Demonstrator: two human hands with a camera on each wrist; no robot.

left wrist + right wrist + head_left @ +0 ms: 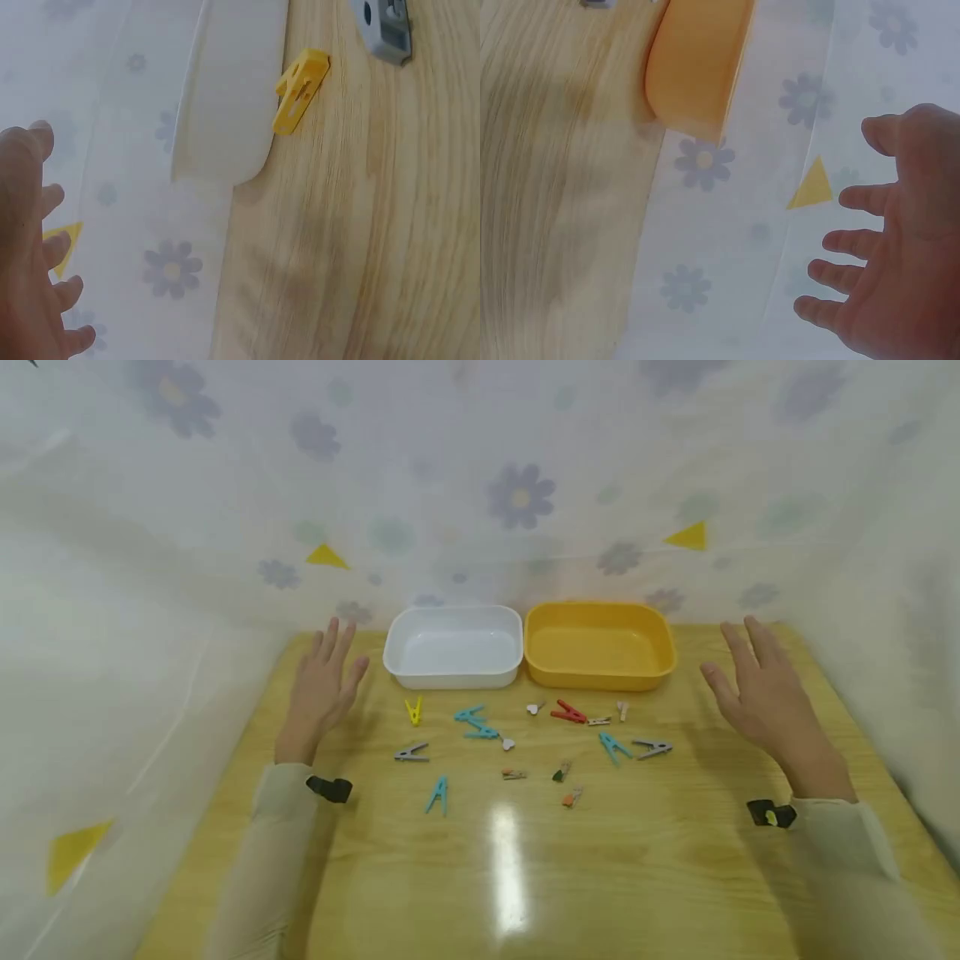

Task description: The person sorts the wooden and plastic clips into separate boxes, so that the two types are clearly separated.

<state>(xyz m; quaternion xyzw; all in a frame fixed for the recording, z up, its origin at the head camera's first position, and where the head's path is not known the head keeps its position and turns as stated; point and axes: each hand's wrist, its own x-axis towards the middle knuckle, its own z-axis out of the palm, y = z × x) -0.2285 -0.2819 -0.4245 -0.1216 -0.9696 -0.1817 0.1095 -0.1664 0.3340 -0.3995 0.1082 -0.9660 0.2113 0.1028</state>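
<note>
My left hand hovers over the table's left side with fingers extended, holding nothing. Over the right side, my right hand is likewise spread and holds nothing. Between them lie scattered clothespins: a yellow clothespin, a red clothespin, several blue ones such as the blue clothespin, and a grey clothespin nearest the right hand. Another grey clothespin lies closer to the left hand. Small wooden clothespins carry heart, orange or green decorations. The left wrist view also shows the yellow clothespin.
A white bin and a yellow-orange bin stand side by side at the table's back edge, with no clothespins inside. Behind and beside the wooden table hangs a pale flowered curtain with yellow triangles.
</note>
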